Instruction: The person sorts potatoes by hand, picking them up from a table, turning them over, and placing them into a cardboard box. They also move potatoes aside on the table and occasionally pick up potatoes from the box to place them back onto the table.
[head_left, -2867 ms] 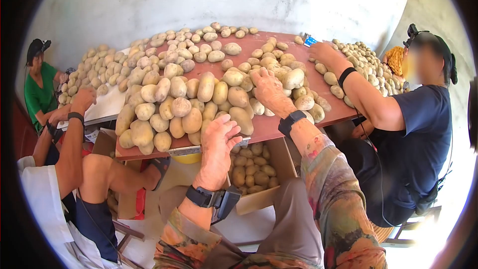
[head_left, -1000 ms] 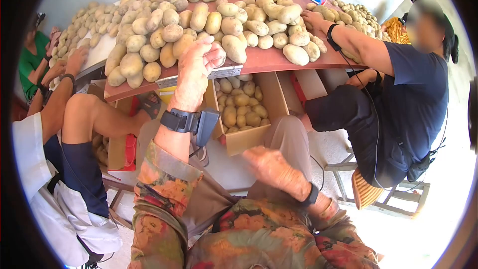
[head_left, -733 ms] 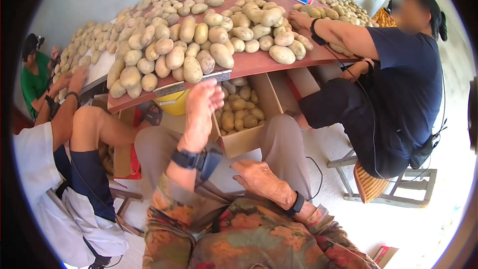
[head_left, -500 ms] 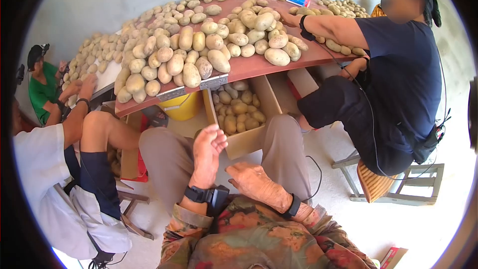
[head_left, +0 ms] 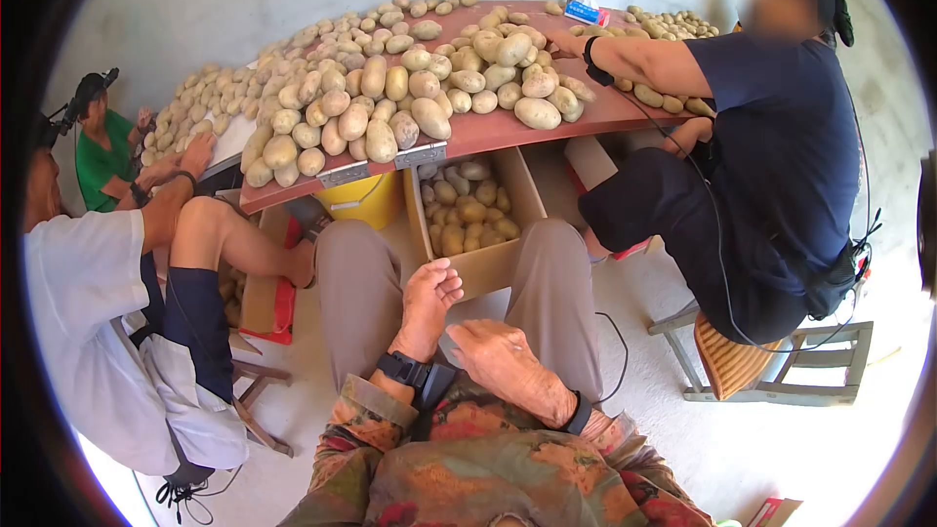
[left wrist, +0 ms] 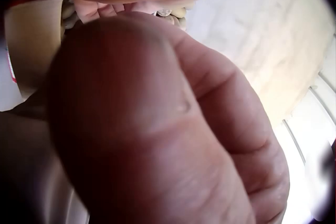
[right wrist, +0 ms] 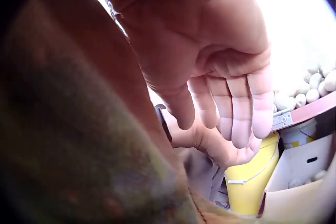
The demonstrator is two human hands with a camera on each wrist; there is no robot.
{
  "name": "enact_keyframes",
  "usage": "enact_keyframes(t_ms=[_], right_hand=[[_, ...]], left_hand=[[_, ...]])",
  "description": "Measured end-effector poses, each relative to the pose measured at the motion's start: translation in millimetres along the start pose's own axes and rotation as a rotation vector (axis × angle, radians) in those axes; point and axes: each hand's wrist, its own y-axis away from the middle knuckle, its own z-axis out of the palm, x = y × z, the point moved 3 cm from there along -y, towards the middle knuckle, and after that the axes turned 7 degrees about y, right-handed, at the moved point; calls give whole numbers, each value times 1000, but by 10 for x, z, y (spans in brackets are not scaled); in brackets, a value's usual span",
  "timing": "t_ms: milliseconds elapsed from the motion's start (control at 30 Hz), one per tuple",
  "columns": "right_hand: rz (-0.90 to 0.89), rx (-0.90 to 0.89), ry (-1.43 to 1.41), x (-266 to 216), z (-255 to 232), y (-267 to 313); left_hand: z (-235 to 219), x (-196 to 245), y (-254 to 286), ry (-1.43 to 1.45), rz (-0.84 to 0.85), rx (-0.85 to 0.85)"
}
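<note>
Both hands are held over the lap, close together and away from the potatoes. My left hand [head_left: 427,304] is raised with its fingers loosely bent and holds nothing. Beside it on the right, my right hand [head_left: 505,363] hangs relaxed. In the right wrist view the right hand [right wrist: 210,56] shows a bare palm and nearly straight fingers. The left thumb [left wrist: 121,103] fills much of the left wrist view. Ahead, potatoes [head_left: 429,118] are heaped on the red-brown tabletop [head_left: 493,132]. More potatoes [head_left: 468,210] lie in a cardboard box [head_left: 493,266] just beyond the knees.
A yellow bucket [head_left: 366,203] stands under the table's edge, left of the box. A person in a dark shirt [head_left: 781,127] sits on the right, reaching over the table. Another in a white shirt [head_left: 93,273] sits on the left. A blue tissue pack [head_left: 584,12] lies at the back.
My right hand has left the potatoes on the table and come back to the lap. The left hand has also drawn back from the table edge to join it.
</note>
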Motion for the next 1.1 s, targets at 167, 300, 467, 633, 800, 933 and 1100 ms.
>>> enact_keyframes(t_ms=[167,300,467,633,800,933,1100], right_hand=[[14,10,0,-49,-19,24],[22,-5,4,-102,-34,66],[29,21,16,-186,-185,82],[14,28,-31,-198,-279,90],[-110,4,-119,-263,-486,-123],[-214,-82,-43,-220,-637,-471],[-268,120,-191,56,-778,-952]], left_hand=[[82,19,88,10,-10,-65],[157,-48,80,5,-31,-132],[229,-83,77,-7,-92,-160],[235,-128,78,-9,-111,-159],[192,-109,71,-8,-120,-151],[167,-111,96,1,-33,-262],[299,-124,43,-15,-16,-196]])
